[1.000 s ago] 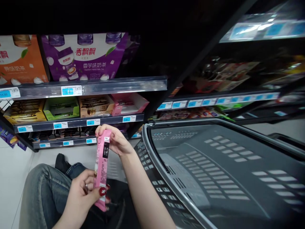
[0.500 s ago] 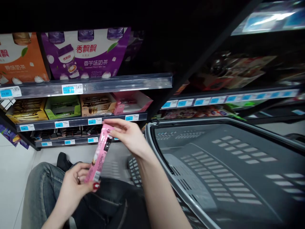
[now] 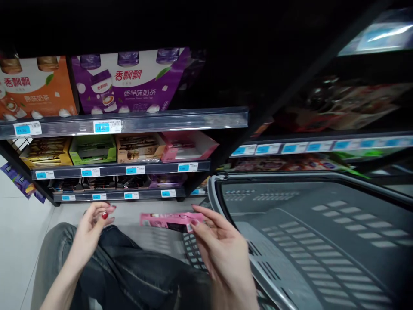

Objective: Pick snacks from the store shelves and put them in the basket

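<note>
A slim pink stick sachet is pinched at its right end between the thumb and fingers of my right hand. It lies nearly level above my lap, its left end free. My left hand is apart from the sachet, off to its left, with loosely curled fingers and nothing held in them. Close to my right hand on its right side stands a grey shopping basket with slotted walls. Ahead, a pink carton with similar-looking sachets sits on a low shelf.
Beside the pink carton are yellow, green and orange-brown cartons. Above them stand a purple milk tea pack and an orange pack. A second shelf rail runs behind the basket.
My left hand has let go of the sachet's lower end and moved up and left. My right hand has moved right and down, swinging the sachet from steeply slanted to nearly level.
</note>
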`<state>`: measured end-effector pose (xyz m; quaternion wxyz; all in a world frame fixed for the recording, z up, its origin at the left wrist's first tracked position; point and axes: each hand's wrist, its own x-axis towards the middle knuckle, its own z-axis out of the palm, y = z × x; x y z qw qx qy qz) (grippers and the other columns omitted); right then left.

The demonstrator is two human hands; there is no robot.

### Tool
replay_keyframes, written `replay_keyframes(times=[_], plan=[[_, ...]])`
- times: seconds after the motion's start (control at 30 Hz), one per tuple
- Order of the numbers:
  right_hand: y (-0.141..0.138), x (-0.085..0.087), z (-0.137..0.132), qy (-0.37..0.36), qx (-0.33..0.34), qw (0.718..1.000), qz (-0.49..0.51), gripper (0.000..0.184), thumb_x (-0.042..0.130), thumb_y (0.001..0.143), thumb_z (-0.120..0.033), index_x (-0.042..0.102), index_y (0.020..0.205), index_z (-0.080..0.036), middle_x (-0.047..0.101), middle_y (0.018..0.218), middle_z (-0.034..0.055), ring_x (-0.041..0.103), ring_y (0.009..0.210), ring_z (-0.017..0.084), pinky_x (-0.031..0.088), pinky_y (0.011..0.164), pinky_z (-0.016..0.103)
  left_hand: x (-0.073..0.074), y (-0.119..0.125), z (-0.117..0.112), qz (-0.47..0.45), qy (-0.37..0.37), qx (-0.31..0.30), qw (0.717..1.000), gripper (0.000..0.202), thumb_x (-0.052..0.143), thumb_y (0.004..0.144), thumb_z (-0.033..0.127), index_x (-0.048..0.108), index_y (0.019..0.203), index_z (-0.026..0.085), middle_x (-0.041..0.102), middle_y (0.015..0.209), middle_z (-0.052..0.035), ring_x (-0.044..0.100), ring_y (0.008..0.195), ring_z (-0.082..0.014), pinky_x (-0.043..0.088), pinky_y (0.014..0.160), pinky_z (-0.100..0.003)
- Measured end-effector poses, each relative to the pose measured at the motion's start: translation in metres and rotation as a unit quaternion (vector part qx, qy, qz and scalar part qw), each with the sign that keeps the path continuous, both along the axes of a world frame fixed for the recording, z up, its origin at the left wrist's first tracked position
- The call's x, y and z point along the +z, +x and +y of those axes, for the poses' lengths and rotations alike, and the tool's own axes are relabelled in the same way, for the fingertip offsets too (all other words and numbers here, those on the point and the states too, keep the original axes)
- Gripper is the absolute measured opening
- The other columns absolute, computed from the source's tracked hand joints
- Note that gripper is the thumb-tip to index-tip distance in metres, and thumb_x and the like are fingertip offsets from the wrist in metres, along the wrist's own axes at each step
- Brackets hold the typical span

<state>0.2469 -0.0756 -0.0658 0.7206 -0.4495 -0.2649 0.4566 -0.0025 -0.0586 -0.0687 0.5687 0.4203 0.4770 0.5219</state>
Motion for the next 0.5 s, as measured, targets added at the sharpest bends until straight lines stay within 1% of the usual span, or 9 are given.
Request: replay_keyframes(times=[0.07,0.1,0.17,0.23,0.27,0.33,0.4,0.43,0.5], plan=[[-0.003,0.0,0.004,0.0,0.015,0.999,0.03,0.037,0.086,0.045,-0.021,0.072,0.079,-0.02,0.064,0.062,0.0017,0.058,0.051,0.008,0.05,0.049,0.014,-0.023,0.013,0.003,-0.05,-0.059,-0.058,0.995,0.044,0.065,0.071,0.048,0.06,0.104,0.02,0.061,0.117,-0.0117,0.056,0.107,-0.025,0.05,0.083,-0.036],[-0.004,0.0,0.006,0.002,0.022,0.999,0.047,0.037,0.086,0.045,-0.021,0.072,0.079,-0.02,0.063,0.062,0.0012,0.058,0.051,0.008,0.05,0.05,0.013,-0.035,0.022,0.003,-0.087,-0.103,-0.099,0.986,0.051,0.064,0.071,0.05,0.057,0.111,0.02,0.058,0.12,-0.0133,0.055,0.108,-0.0254,0.05,0.082,-0.037],[-0.006,-0.001,0.009,0.011,0.033,0.997,0.076,0.037,0.087,0.044,-0.021,0.071,0.078,-0.021,0.063,0.062,0.0002,0.058,0.052,0.007,0.05,0.052,0.012,-0.055,0.039,0.003,-0.174,-0.175,-0.19,0.95,0.059,0.063,0.069,0.054,0.055,0.116,0.018,0.057,0.121,-0.0173,0.056,0.106,-0.0279,0.05,0.081,-0.042],[-0.007,-0.004,0.01,0.018,0.042,0.995,0.091,0.037,0.087,0.044,-0.022,0.071,0.077,-0.022,0.063,0.063,-0.0003,0.059,0.055,0.006,0.05,0.054,0.012,-0.065,0.055,0.001,-0.226,-0.188,-0.232,0.927,0.064,0.061,0.068,0.059,0.057,0.112,0.013,0.06,0.114,-0.0208,0.06,0.099,-0.0308,0.052,0.074,-0.046],[-0.007,-0.005,0.009,0.021,0.045,0.994,0.094,0.037,0.087,0.044,-0.022,0.071,0.077,-0.022,0.063,0.063,-0.0006,0.059,0.055,0.006,0.05,0.055,0.011,-0.066,0.06,0.0,-0.238,-0.18,-0.228,0.927,0.062,0.061,0.067,0.06,0.059,0.107,0.012,0.064,0.106,-0.0201,0.063,0.092,-0.03,0.054,0.069,-0.045],[-0.006,-0.008,0.007,0.02,0.048,0.995,0.09,0.036,0.087,0.045,-0.023,0.071,0.078,-0.022,0.063,0.063,-0.0009,0.058,0.054,0.005,0.049,0.054,0.01,-0.062,0.065,-0.003,-0.244,-0.154,-0.186,0.939,0.052,0.064,0.068,0.055,0.063,0.097,0.013,0.07,0.082,-0.0131,0.067,0.073,-0.0233,0.056,0.056,-0.035],[-0.003,-0.011,0.003,0.015,0.037,0.996,0.074,0.036,0.086,0.046,-0.023,0.071,0.079,-0.022,0.062,0.063,-0.0011,0.058,0.053,0.005,0.049,0.054,0.011,-0.052,0.06,-0.004,-0.234,-0.131,-0.142,0.953,0.04,0.068,0.069,0.047,0.064,0.089,0.012,0.068,0.061,-0.0065,0.065,0.058,-0.0175,0.053,0.048,-0.025],[-0.002,-0.012,0.0,0.01,0.025,0.998,0.059,0.037,0.086,0.046,-0.023,0.071,0.08,-0.022,0.063,0.063,-0.001,0.058,0.054,0.005,0.049,0.054,0.011,-0.046,0.056,-0.004,-0.227,-0.123,-0.129,0.957,0.037,0.068,0.07,0.044,0.064,0.087,0.011,0.067,0.057,-0.0059,0.065,0.055,-0.0169,0.053,0.047,-0.024],[-0.001,-0.013,-0.004,-0.007,0.006,1.0,0.015,0.036,0.085,0.048,-0.022,0.071,0.081,-0.02,0.063,0.063,-0.0002,0.059,0.054,0.007,0.05,0.053,0.012,-0.032,0.044,-0.003,-0.2,-0.103,-0.114,0.968,0.036,0.067,0.072,0.041,0.065,0.087,0.008,0.069,0.057,-0.0091,0.066,0.055,-0.0187,0.053,0.05,-0.025]])
